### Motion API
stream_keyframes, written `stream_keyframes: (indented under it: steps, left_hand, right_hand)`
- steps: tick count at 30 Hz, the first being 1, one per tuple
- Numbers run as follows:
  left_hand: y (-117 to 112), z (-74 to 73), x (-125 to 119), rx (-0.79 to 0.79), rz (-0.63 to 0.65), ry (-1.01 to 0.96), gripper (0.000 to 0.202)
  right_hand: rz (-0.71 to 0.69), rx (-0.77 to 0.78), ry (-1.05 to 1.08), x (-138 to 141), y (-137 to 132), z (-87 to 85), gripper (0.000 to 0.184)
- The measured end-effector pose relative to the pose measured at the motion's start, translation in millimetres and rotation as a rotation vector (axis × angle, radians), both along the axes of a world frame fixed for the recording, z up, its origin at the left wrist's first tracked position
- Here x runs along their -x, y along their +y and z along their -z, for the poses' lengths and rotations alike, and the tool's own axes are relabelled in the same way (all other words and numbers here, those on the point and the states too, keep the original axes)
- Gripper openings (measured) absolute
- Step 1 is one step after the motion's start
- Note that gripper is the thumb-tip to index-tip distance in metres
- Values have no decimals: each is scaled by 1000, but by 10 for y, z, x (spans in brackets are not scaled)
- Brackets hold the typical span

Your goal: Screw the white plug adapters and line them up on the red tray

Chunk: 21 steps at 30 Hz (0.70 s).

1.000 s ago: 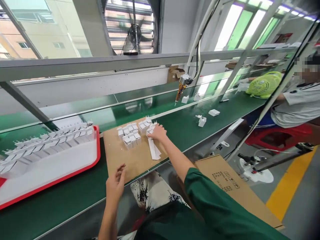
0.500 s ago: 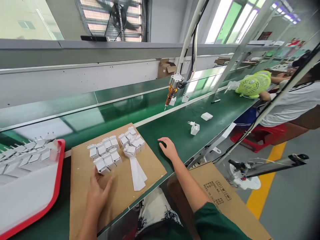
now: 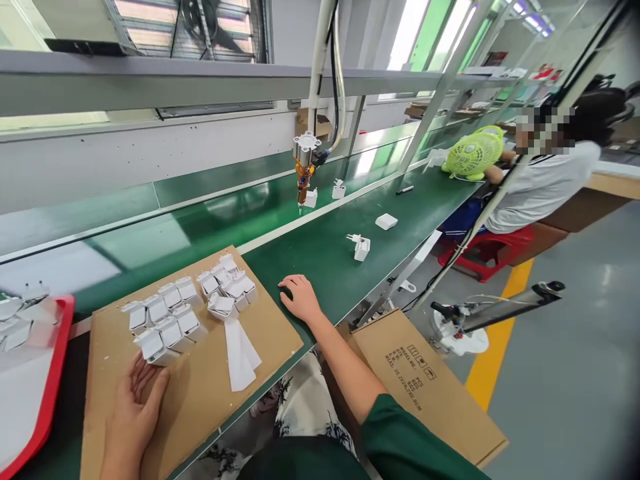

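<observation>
Charger housings: two clusters of small white plug-charger housings stand on a cardboard sheet (image 3: 200, 387), the left cluster (image 3: 170, 330) just beside the right cluster (image 3: 243, 287), their flat lids tilted.
Left hand (image 3: 137, 397): at the front-left housing (image 3: 151, 348), fingertips by its base, thumb spread well away; whether they touch is hard to tell, and no grip shows.
Right hand (image 3: 300, 300): resting on the green bench (image 3: 300, 250) just off the sheet, fingers loosely bent and parted, nothing visible in them (the dark patch by the thumb looks like shadow).
Just changed: a second ago the right hand was on the right cluster; now it lies clear, apparently leaving only the left hand near the housings.
Paper strips (image 3: 241, 357): white, fanned below the right cluster.
Further out: red-rimmed tray (image 3: 65, 317) at left; hanging screwdriver (image 3: 303, 183) beyond the sheet.
</observation>
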<state>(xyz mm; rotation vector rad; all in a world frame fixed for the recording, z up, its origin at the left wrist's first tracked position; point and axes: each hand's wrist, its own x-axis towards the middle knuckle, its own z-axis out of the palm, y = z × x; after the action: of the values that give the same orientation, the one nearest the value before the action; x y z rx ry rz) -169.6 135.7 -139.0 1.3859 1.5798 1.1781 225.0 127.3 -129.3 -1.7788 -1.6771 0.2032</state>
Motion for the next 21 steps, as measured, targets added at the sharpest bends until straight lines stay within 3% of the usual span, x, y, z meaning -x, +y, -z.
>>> stream_keyframes:
  steps: [5, 13, 16, 21]
  left_hand:
    - [-6, -22, 13, 36, 81, 40, 97]
    - [-126, -99, -91, 12, 76, 198, 96]
    - [-177, -114, -124, 24, 84, 239, 94]
    - [-274, 35, -131, -29, 131, 231, 79]
  right_hand:
    - [3, -22, 16, -7, 21, -10, 37]
    - [74, 8, 57, -101, 76, 112, 34]
    - [179, 38, 112, -306, 488, 59, 39]
    - [412, 12, 195, -713, 1754, -197, 44]
